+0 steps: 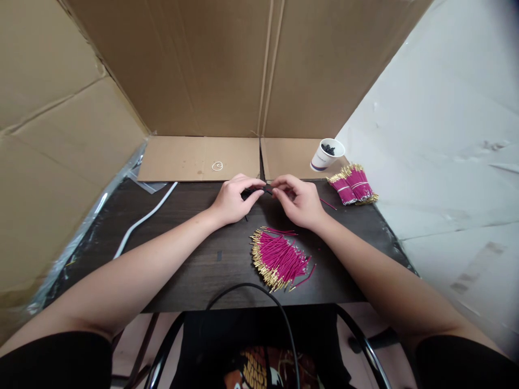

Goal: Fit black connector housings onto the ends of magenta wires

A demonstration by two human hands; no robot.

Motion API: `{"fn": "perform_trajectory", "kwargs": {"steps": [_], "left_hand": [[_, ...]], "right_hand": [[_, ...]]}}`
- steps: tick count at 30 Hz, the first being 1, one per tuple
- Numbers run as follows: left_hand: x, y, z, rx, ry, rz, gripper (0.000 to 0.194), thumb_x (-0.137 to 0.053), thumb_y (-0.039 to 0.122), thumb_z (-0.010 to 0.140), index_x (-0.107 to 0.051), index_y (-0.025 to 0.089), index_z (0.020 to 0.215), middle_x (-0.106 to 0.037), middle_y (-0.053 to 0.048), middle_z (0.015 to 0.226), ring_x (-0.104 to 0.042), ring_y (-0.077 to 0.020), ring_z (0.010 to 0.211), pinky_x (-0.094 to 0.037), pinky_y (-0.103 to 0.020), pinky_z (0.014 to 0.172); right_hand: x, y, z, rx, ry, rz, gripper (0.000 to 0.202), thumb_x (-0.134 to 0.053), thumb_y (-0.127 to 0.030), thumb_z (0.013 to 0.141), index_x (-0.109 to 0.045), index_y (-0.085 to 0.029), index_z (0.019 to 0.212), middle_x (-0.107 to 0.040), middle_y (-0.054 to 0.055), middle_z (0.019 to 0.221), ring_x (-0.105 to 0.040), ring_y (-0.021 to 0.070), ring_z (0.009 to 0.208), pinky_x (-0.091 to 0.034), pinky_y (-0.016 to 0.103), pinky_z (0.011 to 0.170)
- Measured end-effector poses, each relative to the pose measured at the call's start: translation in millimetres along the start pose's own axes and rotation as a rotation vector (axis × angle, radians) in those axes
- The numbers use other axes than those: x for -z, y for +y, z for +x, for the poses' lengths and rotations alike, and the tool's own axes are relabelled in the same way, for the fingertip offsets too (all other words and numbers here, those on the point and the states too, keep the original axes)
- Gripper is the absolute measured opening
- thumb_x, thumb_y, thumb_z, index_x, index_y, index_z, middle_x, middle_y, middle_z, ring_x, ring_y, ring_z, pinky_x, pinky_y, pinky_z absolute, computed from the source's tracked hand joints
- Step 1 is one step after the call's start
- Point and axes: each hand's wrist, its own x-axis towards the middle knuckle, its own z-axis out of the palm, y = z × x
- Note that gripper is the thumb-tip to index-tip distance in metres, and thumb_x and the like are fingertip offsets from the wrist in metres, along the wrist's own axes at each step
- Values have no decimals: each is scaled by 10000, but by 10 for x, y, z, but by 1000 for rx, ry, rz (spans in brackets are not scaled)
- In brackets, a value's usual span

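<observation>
Two bare hands meet near the far edge of a dark tabletop (231,259), so call that meeting spot the centre of the clock, with 12 at the cardboard wall (182,70). Left hand (235,200) comes in from about 8 o'clock, thumb and index finger nearly closed, pinching a small black piece (266,189); something dark also shows under its curled fingers, too hidden to name. Right hand (300,202) comes in from about 4, fingertips drawn close together at the other end of that same piece. Can't tell if it actually has hold of it or is only touching.

So the black piece is dead centre, between the two sets of fingertips. Straight down at 6 o'clock, a loose pile of magenta wires (279,256) lies fanned out, gold ends mostly toward 7 and 8, with a few strays at its edges. One lone wire (328,204) lies just beside the right hand, near 3. Slightly farther out at 3, banded bundles (357,179) of the same stuff sit side by side. A paper cup (322,161) with small black bits inside stands at 2, a thin white loop (217,166) lies on flat cardboard (174,156) at 10, and a white cable (150,214) curves around between 8 and 9.
</observation>
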Motion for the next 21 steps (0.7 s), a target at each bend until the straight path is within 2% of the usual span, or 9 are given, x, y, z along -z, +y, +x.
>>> {"fn": "perform_trajectory", "kwargs": {"steps": [5, 21], "left_hand": [[5, 13, 9, -33, 2, 5, 122, -764, 234, 1085, -860, 198, 1152, -868, -66, 1110, -789, -238, 1052, -632, -414, 1000], [-2, 11, 1, -20, 7, 21, 93, -772, 217, 1070, -844, 211, 1130, -860, -64, 1093, -781, -236, 1030, -634, -409, 993]], "right_hand": [[6, -14, -1, -8, -9, 5, 303, -610, -453, 1085, -738, -196, 1183, -832, 46, 974, -749, 95, 846, -574, 257, 860], [-9, -23, -8, -40, -33, 30, 333, -611, -479, 1084, -738, -190, 1193, -834, 51, 984, -733, 89, 835, -579, 258, 887]]}}
